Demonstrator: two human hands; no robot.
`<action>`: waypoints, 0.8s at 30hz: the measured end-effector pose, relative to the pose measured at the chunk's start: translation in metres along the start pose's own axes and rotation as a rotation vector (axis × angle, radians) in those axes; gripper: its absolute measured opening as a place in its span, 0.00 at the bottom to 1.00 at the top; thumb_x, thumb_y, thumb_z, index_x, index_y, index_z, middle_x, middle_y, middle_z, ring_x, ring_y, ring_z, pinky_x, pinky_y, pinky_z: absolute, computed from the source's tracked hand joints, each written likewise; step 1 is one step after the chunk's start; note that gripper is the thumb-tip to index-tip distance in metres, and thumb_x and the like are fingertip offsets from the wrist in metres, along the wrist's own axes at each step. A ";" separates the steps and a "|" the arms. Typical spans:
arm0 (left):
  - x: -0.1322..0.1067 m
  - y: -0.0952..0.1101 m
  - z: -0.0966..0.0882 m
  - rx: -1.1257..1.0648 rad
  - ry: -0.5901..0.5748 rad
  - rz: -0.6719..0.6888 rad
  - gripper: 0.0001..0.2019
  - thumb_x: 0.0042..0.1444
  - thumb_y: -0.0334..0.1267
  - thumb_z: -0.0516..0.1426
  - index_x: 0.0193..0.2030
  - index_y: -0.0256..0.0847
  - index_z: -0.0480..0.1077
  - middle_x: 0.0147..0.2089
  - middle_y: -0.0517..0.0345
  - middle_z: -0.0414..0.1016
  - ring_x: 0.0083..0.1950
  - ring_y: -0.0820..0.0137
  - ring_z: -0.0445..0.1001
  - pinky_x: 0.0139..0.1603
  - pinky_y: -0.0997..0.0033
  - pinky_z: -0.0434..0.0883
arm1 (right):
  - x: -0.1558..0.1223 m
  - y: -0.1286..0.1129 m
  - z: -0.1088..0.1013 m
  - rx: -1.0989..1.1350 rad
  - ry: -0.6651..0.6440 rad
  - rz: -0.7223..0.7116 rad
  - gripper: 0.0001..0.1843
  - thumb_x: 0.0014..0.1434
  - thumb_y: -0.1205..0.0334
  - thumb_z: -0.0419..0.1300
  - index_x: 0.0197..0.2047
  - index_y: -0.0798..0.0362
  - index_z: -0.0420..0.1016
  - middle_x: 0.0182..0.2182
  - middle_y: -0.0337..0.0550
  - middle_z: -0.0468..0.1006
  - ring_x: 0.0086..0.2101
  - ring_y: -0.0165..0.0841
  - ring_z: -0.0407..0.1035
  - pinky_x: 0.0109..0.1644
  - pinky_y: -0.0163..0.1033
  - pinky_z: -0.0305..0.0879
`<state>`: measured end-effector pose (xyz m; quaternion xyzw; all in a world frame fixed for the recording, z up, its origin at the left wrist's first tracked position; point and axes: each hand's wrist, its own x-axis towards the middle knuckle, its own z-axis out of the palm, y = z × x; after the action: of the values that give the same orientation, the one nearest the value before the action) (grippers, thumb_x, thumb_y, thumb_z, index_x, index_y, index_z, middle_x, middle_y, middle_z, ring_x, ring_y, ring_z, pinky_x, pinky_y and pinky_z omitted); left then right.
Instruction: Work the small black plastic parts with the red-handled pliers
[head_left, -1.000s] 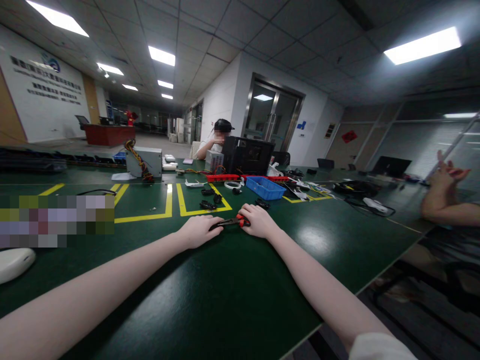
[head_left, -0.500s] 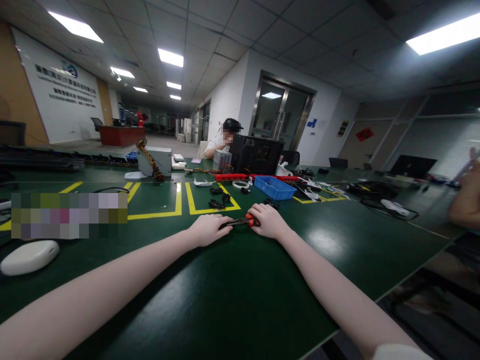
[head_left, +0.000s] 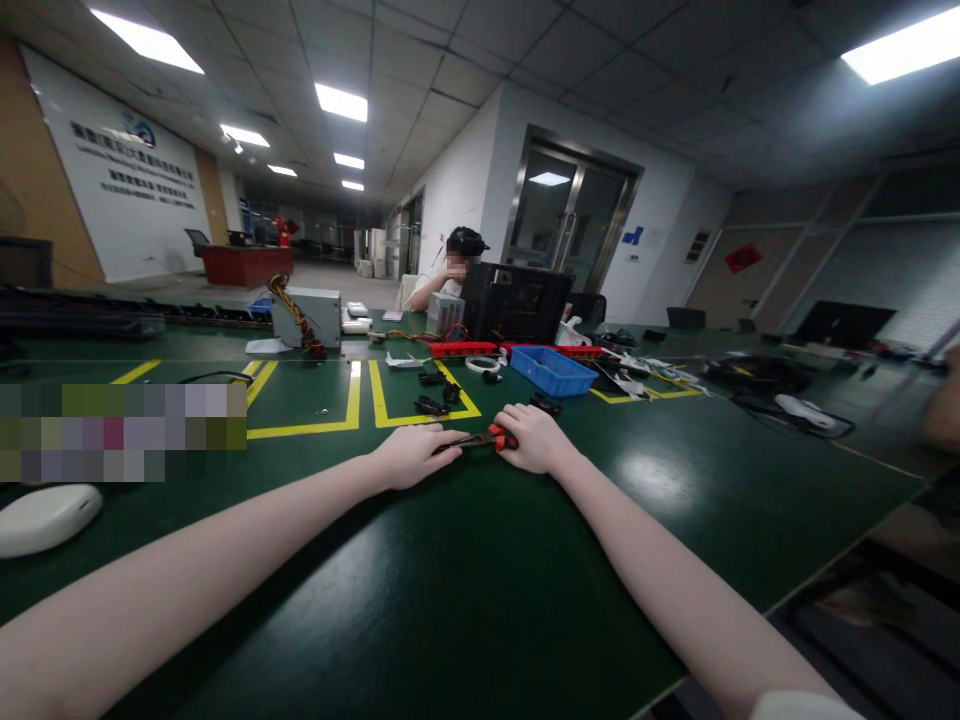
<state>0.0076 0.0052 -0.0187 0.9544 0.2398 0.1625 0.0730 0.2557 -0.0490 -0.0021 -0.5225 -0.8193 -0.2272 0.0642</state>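
Note:
My right hand (head_left: 532, 440) is wrapped round the red handles of a pair of pliers (head_left: 476, 440), whose dark jaws point left. At the tip of those jaws, my left hand (head_left: 416, 452) is pinched closed. A thin dark bit shows between its thumb and fingers, too small to make out. Both hands rest low over the green table (head_left: 450, 580). Just beyond them lie several small black parts (head_left: 433, 405), partly inside a yellow tape outline, and another black piece (head_left: 546, 402) behind my right hand.
A blue tray (head_left: 553, 370) stands beyond my right hand, before red strips (head_left: 463, 349) and a black computer case (head_left: 517, 303). A power supply (head_left: 315, 318) with coloured wires sits left of it. A person (head_left: 442, 285) sits opposite. A white rounded object (head_left: 49, 520) lies at left.
The view has shifted slightly. Both my hands keep nearly the same pose on the pliers. At the far right, another person's arm has moved mostly out of view.

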 end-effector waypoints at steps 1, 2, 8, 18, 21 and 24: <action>0.000 -0.001 0.000 -0.006 -0.001 -0.001 0.23 0.67 0.50 0.43 0.64 0.48 0.61 0.55 0.50 0.73 0.53 0.58 0.73 0.50 0.61 0.70 | 0.001 0.001 0.001 0.005 0.005 -0.002 0.14 0.52 0.57 0.58 0.41 0.54 0.70 0.39 0.49 0.72 0.38 0.38 0.63 0.41 0.40 0.55; 0.001 -0.001 0.001 -0.011 -0.002 0.000 0.23 0.67 0.50 0.43 0.64 0.48 0.61 0.55 0.50 0.73 0.53 0.58 0.73 0.51 0.61 0.69 | 0.002 0.001 0.002 0.008 0.010 -0.005 0.14 0.52 0.57 0.59 0.42 0.54 0.70 0.39 0.49 0.72 0.38 0.38 0.63 0.41 0.40 0.55; 0.000 0.000 0.000 -0.011 0.005 -0.001 0.25 0.67 0.51 0.42 0.68 0.49 0.55 0.59 0.49 0.70 0.56 0.57 0.72 0.53 0.60 0.69 | 0.002 0.002 0.003 0.005 0.023 -0.011 0.16 0.53 0.58 0.58 0.44 0.55 0.70 0.41 0.50 0.72 0.40 0.38 0.64 0.42 0.41 0.55; -0.003 0.002 -0.002 0.022 0.014 -0.005 0.26 0.67 0.53 0.41 0.69 0.51 0.52 0.59 0.50 0.70 0.55 0.57 0.73 0.51 0.60 0.69 | -0.008 0.003 -0.002 0.057 0.064 0.039 0.17 0.52 0.62 0.58 0.46 0.56 0.71 0.41 0.49 0.74 0.40 0.38 0.66 0.44 0.41 0.58; -0.004 0.003 -0.004 0.030 0.006 -0.010 0.26 0.67 0.52 0.41 0.69 0.49 0.53 0.58 0.49 0.71 0.55 0.57 0.73 0.51 0.61 0.69 | -0.013 0.008 -0.001 0.071 0.082 0.048 0.18 0.51 0.62 0.58 0.46 0.56 0.72 0.42 0.49 0.75 0.41 0.39 0.67 0.46 0.41 0.60; -0.004 0.002 -0.003 0.032 0.004 -0.008 0.25 0.67 0.52 0.41 0.67 0.48 0.56 0.58 0.49 0.71 0.55 0.58 0.73 0.51 0.62 0.69 | -0.014 0.011 -0.001 0.075 0.088 0.054 0.18 0.51 0.63 0.58 0.46 0.55 0.72 0.41 0.48 0.76 0.41 0.39 0.68 0.45 0.41 0.61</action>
<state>0.0042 0.0023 -0.0163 0.9540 0.2464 0.1604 0.0580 0.2712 -0.0571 -0.0026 -0.5310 -0.8093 -0.2173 0.1255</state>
